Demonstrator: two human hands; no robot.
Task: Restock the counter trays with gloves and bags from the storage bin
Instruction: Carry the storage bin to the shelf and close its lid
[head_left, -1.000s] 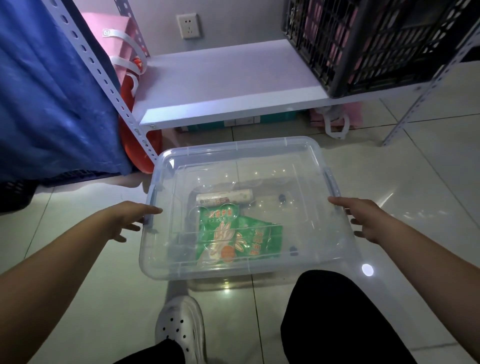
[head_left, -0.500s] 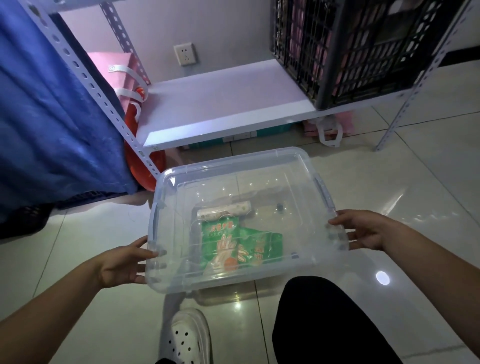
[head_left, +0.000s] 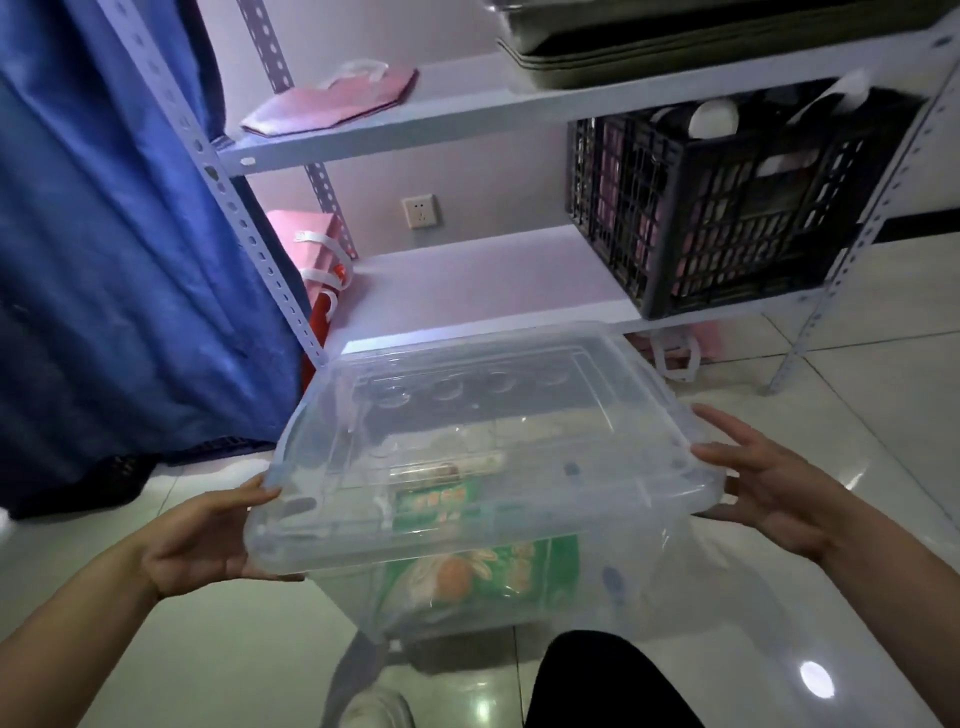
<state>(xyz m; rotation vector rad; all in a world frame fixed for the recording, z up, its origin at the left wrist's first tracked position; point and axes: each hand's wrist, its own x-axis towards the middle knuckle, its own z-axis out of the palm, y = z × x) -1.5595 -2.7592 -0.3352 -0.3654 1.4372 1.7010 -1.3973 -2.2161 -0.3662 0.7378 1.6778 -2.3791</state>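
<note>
I hold a clear plastic storage bin (head_left: 519, 415) with its lid on, raised above the tiled floor. My left hand (head_left: 202, 540) grips the bin's left rim and my right hand (head_left: 769, 493) grips its right rim. Through the plastic I see a green printed packet (head_left: 483, 571) lying on the bottom. A pale roll (head_left: 431, 473) lies just behind the packet. Whether the packet holds gloves or bags I cannot tell.
A metal rack stands ahead; its low white shelf (head_left: 467, 280) carries a black crate (head_left: 727, 208) on the right. Dark stacked trays (head_left: 675, 41) and a pink bag (head_left: 332, 98) sit on the upper shelf. A blue curtain (head_left: 104, 260) hangs at left. My knee (head_left: 597, 680) is below.
Both hands closed on the bin's sides and lifted it off the floor toward me. My view tilted up, bringing the upper shelf into sight.
</note>
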